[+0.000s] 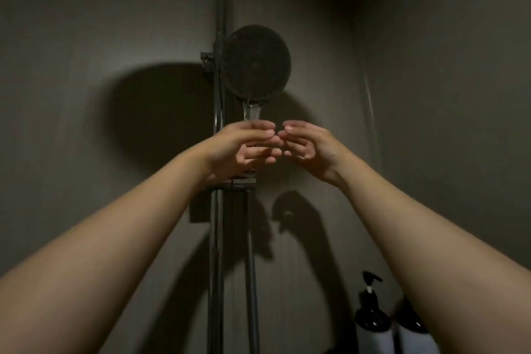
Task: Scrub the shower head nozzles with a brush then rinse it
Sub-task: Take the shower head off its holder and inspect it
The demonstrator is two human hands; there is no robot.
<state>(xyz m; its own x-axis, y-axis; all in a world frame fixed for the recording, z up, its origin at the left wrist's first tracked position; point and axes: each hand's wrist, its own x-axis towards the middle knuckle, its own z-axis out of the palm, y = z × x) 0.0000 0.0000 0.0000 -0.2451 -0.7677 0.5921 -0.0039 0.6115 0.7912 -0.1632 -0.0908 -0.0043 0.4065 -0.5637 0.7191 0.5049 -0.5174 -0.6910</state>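
Observation:
The round dark shower head (256, 63) hangs on the wall rail, its nozzle face turned toward me. Its chrome handle (252, 112) runs down behind my left hand (244, 145), whose thumb and fingers curl round the handle just above the holder (243, 181). My right hand (306, 144) is raised beside it at the same height, fingers loosely curled and holding nothing, its fingertips close to those of my left hand. No brush is in view.
The vertical rail (219, 8) and a hose (252, 267) run down the grey wall. Two dark pump bottles (372, 322) stand at the lower right, near the corner. The room is dim, with strong shadows on the wall.

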